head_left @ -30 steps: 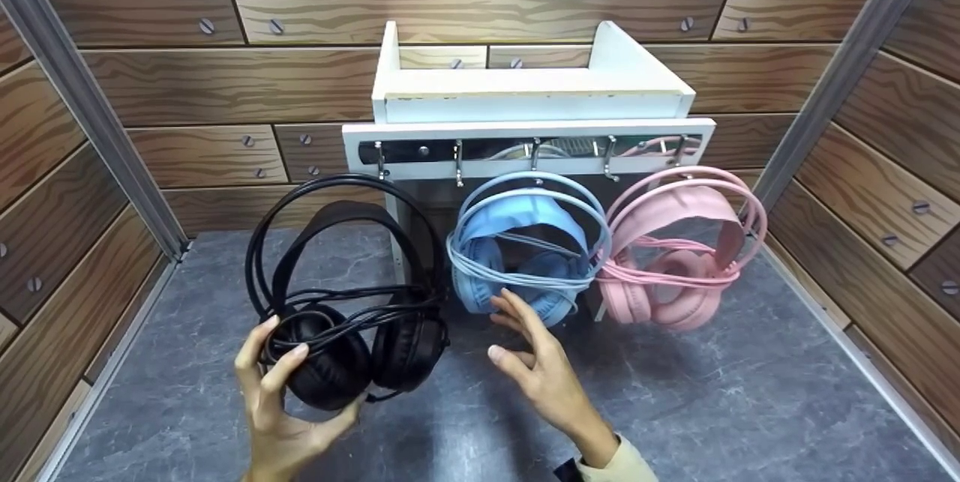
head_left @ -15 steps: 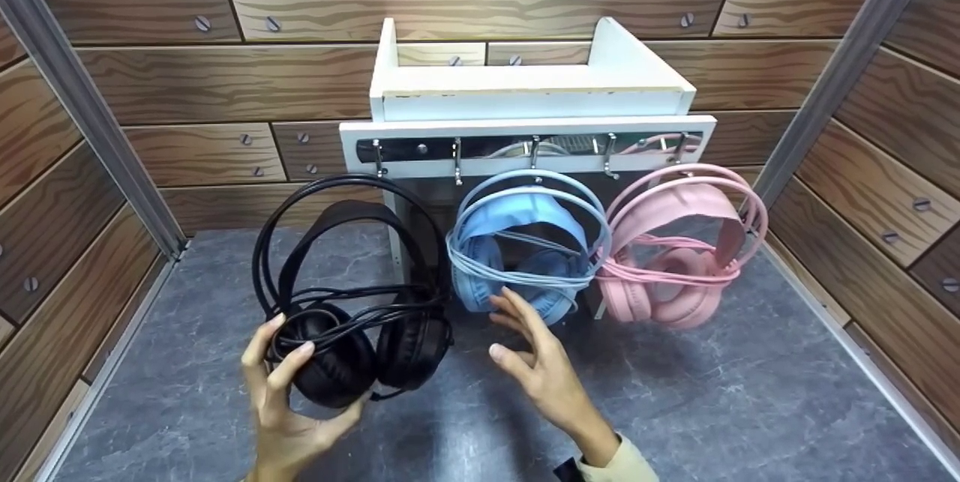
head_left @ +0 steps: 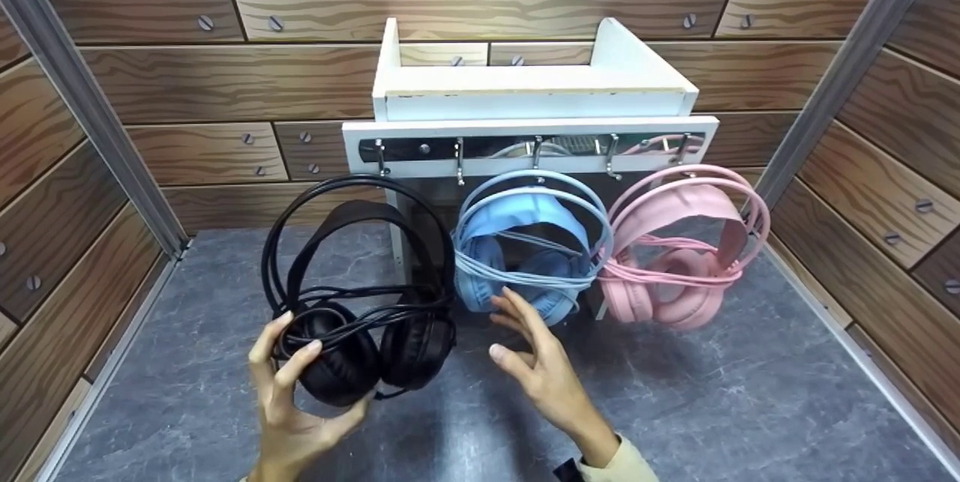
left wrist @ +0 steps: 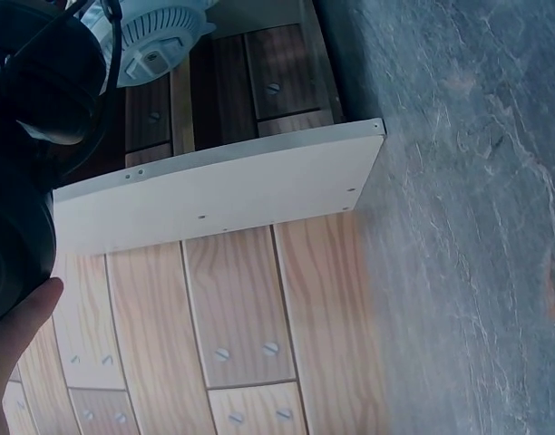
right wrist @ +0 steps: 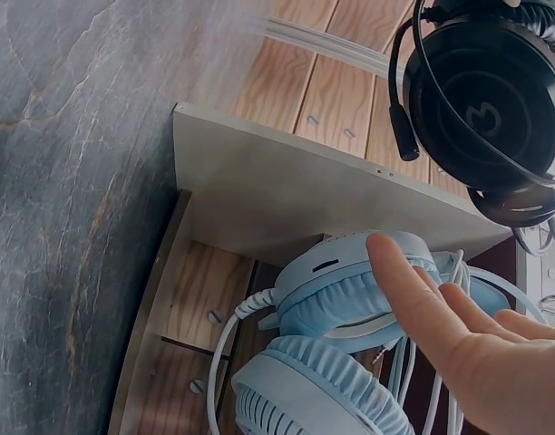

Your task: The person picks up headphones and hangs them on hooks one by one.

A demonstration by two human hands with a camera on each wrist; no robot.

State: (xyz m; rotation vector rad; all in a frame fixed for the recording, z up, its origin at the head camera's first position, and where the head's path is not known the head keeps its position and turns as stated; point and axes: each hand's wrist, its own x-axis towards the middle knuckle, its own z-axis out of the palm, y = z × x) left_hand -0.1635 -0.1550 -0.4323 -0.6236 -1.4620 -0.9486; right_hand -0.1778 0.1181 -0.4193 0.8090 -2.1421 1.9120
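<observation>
My left hand [head_left: 289,418] holds a pair of black headphones [head_left: 337,369] by one ear cup, thumb below and fingers over the side. The cable is bundled across both cups, and the headband arches up below the leftmost hook in the head view. A small microphone boom [right wrist: 402,131] shows on the black pair in the right wrist view. With fingers extended, my right hand [head_left: 547,381] is just below the blue headphones [head_left: 525,212], its fingertips overlapping their ear cups in the right wrist view. Those blue headphones hang from the middle of the rack.
A white rack [head_left: 540,167] with several metal hooks on a mirrored strip stands at the back, a shelf [head_left: 495,81] above it. Pink headphones [head_left: 694,201] hang at its right end. Wood-patterned walls [head_left: 187,85] enclose the grey marbled surface [head_left: 750,407].
My left hand has shifted slightly right with the black headphones, bringing them closer to the blue pair. The right hand and the hanging headphones have hardly moved.
</observation>
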